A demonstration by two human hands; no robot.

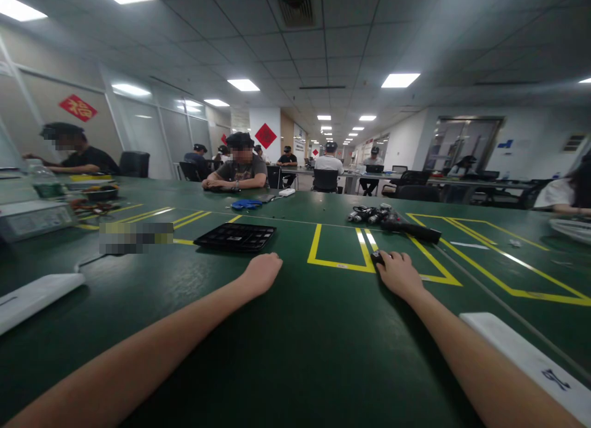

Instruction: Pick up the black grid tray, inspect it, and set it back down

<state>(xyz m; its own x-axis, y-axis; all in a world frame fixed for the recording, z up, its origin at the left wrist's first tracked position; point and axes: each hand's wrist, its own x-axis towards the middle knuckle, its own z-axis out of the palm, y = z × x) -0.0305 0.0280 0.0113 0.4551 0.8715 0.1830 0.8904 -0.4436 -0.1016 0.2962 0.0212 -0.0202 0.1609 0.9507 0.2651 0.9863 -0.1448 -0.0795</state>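
Observation:
My left hand (263, 273) rests on the green table in a loose fist, just in front of a black compartment tray (235, 237). Nothing shows in it, though the palm side is hidden. My right hand (399, 274) is curled over a small black object (377, 257) at the front edge of a yellow-taped rectangle (341, 266). Most of that object is under the fingers, so its kind is unclear. Behind the right hand lie a bundle of black and silver parts (369, 214) and a dark elongated piece (422, 232).
White flat boxes lie at the left (37, 295) and right (530, 360). A blue item (247, 204) is near a person (242, 166) seated across the table. A grey box (34, 222) and a bottle (46, 178) stand far left. More people sit farther back.

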